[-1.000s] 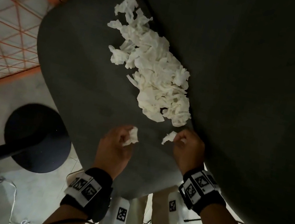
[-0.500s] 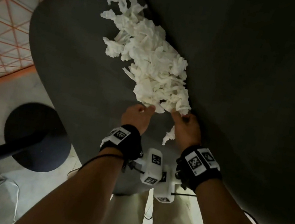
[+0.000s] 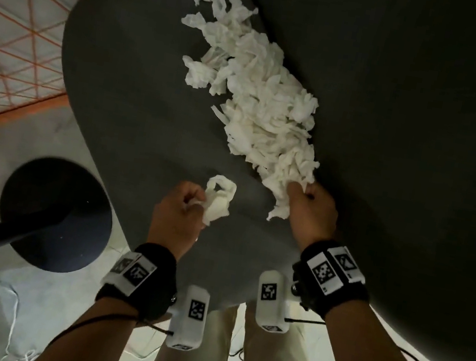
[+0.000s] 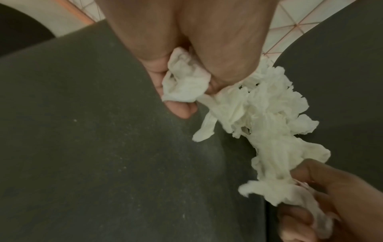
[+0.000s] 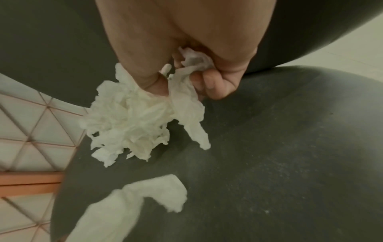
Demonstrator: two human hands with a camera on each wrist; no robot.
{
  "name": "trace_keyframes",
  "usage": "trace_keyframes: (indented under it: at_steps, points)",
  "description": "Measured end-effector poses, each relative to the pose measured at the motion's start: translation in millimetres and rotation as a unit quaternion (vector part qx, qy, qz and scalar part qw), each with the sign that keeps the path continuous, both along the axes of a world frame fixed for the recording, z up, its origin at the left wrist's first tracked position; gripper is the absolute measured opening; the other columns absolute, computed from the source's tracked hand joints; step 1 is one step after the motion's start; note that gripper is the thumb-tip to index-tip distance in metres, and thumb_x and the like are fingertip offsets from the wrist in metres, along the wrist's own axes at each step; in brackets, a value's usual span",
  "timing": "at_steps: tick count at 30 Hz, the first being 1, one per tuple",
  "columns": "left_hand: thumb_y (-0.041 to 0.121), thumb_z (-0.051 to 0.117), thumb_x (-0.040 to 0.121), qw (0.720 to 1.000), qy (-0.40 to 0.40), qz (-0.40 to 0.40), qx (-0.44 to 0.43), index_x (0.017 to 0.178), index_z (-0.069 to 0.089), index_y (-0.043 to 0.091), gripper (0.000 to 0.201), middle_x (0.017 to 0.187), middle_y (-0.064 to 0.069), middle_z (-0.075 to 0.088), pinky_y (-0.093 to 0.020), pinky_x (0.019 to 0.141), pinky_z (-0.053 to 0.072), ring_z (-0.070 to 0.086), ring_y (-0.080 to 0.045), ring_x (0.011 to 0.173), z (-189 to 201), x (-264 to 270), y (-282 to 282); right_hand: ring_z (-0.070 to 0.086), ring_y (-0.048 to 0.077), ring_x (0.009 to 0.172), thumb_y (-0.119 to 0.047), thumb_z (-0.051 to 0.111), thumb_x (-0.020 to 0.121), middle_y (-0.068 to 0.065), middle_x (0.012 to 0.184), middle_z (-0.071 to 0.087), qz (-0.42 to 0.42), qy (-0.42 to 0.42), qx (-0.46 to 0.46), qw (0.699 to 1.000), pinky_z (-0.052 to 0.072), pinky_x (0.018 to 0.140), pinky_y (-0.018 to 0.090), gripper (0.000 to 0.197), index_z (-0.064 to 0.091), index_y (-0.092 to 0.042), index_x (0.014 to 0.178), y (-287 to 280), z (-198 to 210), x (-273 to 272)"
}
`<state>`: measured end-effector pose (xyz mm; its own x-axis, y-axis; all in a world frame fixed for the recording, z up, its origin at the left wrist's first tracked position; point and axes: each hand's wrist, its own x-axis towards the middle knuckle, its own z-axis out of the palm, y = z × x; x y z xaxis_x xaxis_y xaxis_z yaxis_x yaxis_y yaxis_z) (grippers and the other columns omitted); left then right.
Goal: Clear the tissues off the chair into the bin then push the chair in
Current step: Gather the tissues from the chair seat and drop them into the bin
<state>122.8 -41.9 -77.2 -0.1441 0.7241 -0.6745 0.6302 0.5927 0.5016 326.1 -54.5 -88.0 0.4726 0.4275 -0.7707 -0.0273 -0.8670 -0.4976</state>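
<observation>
A long heap of crumpled white tissues (image 3: 258,94) lies on the dark grey chair seat (image 3: 131,91), along the crease under the backrest (image 3: 417,110). My left hand (image 3: 194,204) hovers over the seat's near part and grips a separate tissue wad (image 3: 220,199), which bulges from the curled fingers (image 4: 180,111) in the left wrist view. My right hand (image 3: 303,192) pinches the near end of the heap, with a strip hanging below it. In the right wrist view its fingers (image 5: 213,86) curl round tissue (image 5: 186,91) joined to the heap (image 5: 128,121). No bin is in view.
A black round base (image 3: 56,212) with a dark pole stands on the pale floor left of the chair. Orange-lined tiles (image 3: 12,29) cover the floor at far left. My legs (image 3: 231,354) are just behind the seat's near edge.
Half a second ago both hands were at the heap's near end. My left hand has since drawn back toward me with a wad, while my right stays gripping the heap's end.
</observation>
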Motion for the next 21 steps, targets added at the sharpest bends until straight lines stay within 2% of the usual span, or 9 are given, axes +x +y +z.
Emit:
trace_keyframes:
  at_steps: [2, 4, 6, 7, 10, 14, 16, 18, 21]
  points:
    - [0.01, 0.053, 0.085, 0.999, -0.017, 0.031, 0.012, 0.072, 0.06, 0.028, 0.024, 0.08, 0.001, 0.068, -0.045, 0.065, 0.061, 0.069, -0.023, 0.076, 5.1, -4.9, -4.1, 0.049, 0.013, 0.065, -0.021, 0.062, 0.082, -0.003, 0.069, 0.054, -0.008, -0.007, 0.002, 1.0, 0.041, 0.064, 0.03, 0.013, 0.058, -0.01, 0.077, -8.5, 5.5, -0.9]
    - [0.025, 0.055, 0.083, 0.999, -0.009, 0.035, 0.019, 0.069, 0.06, 0.023, 0.015, 0.076, 0.0, 0.067, -0.039, 0.068, 0.059, 0.067, -0.022, 0.076, 9.6, -6.4, -5.1, 0.046, 0.014, 0.064, -0.015, 0.062, 0.08, 0.0, 0.067, 0.05, -0.019, -0.009, 0.004, 1.0, 0.04, 0.062, 0.031, 0.013, 0.052, -0.013, 0.071, -15.9, 8.7, -1.8]
    - [0.03, 0.059, 0.086, 1.0, 0.015, 0.006, 0.015, 0.063, 0.054, 0.021, 0.025, 0.065, 0.002, 0.061, -0.017, 0.062, 0.048, 0.059, -0.016, 0.066, 14.6, -4.0, -2.4, 0.046, 0.014, 0.063, -0.015, 0.061, 0.082, 0.0, 0.067, 0.05, -0.032, -0.001, 0.011, 0.999, 0.041, 0.064, 0.031, 0.017, 0.049, -0.015, 0.07, -21.5, 10.1, -2.3]
    - [0.03, 0.061, 0.088, 0.999, 0.032, -0.018, 0.013, 0.061, 0.051, 0.019, 0.03, 0.062, 0.003, 0.057, -0.011, 0.055, 0.039, 0.055, -0.013, 0.062, 16.6, -1.8, -0.9, 0.046, 0.013, 0.063, -0.015, 0.061, 0.083, 0.0, 0.068, 0.05, -0.039, 0.004, 0.016, 0.999, 0.042, 0.065, 0.032, 0.018, 0.048, -0.017, 0.07, -23.4, 10.5, -2.6]
    - [0.027, 0.065, 0.086, 0.993, 0.059, -0.093, 0.039, 0.062, 0.051, 0.007, 0.034, 0.061, -0.003, 0.054, -0.024, 0.054, 0.028, 0.05, -0.016, 0.059, 13.8, 1.5, 0.2, 0.051, 0.01, 0.069, -0.012, 0.06, 0.086, -0.001, 0.082, 0.057, -0.049, 0.021, 0.041, 0.998, 0.043, 0.067, 0.027, 0.013, 0.053, -0.022, 0.081, -27.4, 9.2, -4.2]
    - [0.007, 0.063, 0.082, 0.989, 0.024, -0.139, 0.044, 0.076, 0.056, 0.014, 0.011, 0.081, -0.001, 0.061, -0.018, 0.066, 0.035, 0.055, -0.015, 0.075, 7.9, 7.8, 0.9, 0.056, -0.003, 0.087, -0.015, 0.058, 0.093, -0.014, 0.096, 0.062, -0.049, 0.05, 0.058, 0.996, 0.042, 0.07, 0.015, 0.012, 0.063, -0.024, 0.099, -30.5, 9.7, -4.3]
    - [0.002, 0.058, 0.083, 0.986, -0.012, -0.164, 0.034, 0.095, 0.06, 0.018, 0.02, 0.093, 0.001, 0.065, -0.019, 0.073, 0.042, 0.06, -0.015, 0.085, 10.7, 12.4, 3.9, 0.057, -0.003, 0.09, -0.017, 0.056, 0.094, -0.017, 0.095, 0.064, -0.055, 0.061, 0.053, 0.995, 0.043, 0.073, 0.015, 0.015, 0.066, -0.027, 0.09, -32.6, 11.0, -3.5]
    - [0.002, 0.055, 0.086, 0.985, -0.04, -0.165, 0.02, 0.109, 0.058, 0.02, 0.029, 0.096, 0.003, 0.067, -0.023, 0.079, 0.048, 0.063, -0.014, 0.087, 8.4, 15.7, 7.9, 0.061, 0.006, 0.086, -0.025, 0.059, 0.093, -0.008, 0.092, 0.068, -0.061, 0.066, 0.032, 0.995, 0.047, 0.075, 0.022, 0.013, 0.067, -0.026, 0.083, -36.2, 10.9, -1.7]
    - [0.021, 0.056, 0.092, 0.986, -0.041, -0.159, 0.013, 0.112, 0.055, 0.027, 0.021, 0.091, 0.0, 0.069, -0.028, 0.079, 0.05, 0.064, -0.016, 0.084, 3.3, 23.2, 16.3, 0.062, 0.01, 0.066, -0.043, 0.061, 0.09, 0.0, 0.071, 0.067, -0.091, 0.085, 0.025, 0.992, 0.049, 0.066, 0.023, 0.031, 0.064, -0.017, 0.072, -42.4, 15.5, -1.1]
